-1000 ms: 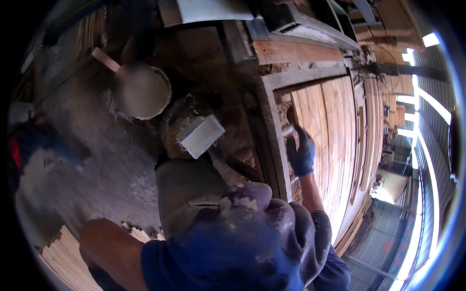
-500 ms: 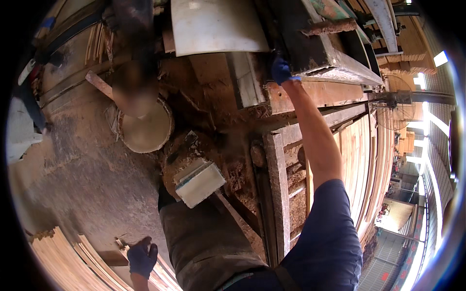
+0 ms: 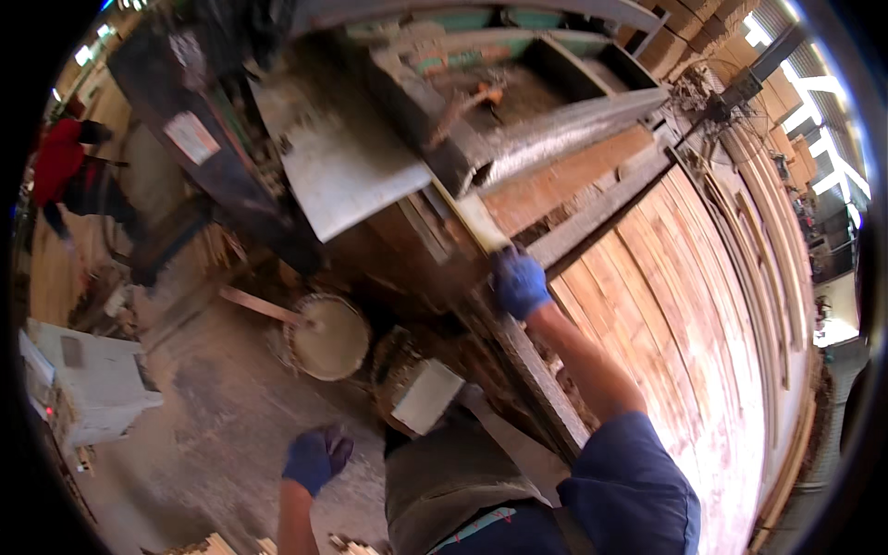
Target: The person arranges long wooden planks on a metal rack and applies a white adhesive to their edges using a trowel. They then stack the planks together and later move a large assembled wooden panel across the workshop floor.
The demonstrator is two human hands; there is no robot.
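Right hand: the blue-gloved right hand (image 3: 518, 284) is closed on the near end of a pale wood strip (image 3: 474, 220) at the saw bench (image 3: 592, 208).
Left hand: the gloved left hand (image 3: 315, 458) hangs loosely curled, holding nothing, above the sawdust floor (image 3: 213, 416).
Progress: strip gripped but not yet lifted clear; wide boards (image 3: 703, 305) lie to the right.

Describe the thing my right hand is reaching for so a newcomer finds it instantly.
Start at the wide bed of reddish wooden planks on the right. At its near-left corner, the blue-gloved right hand touches a thin pale wooden strip, lighter and narrower than the surrounding boards.
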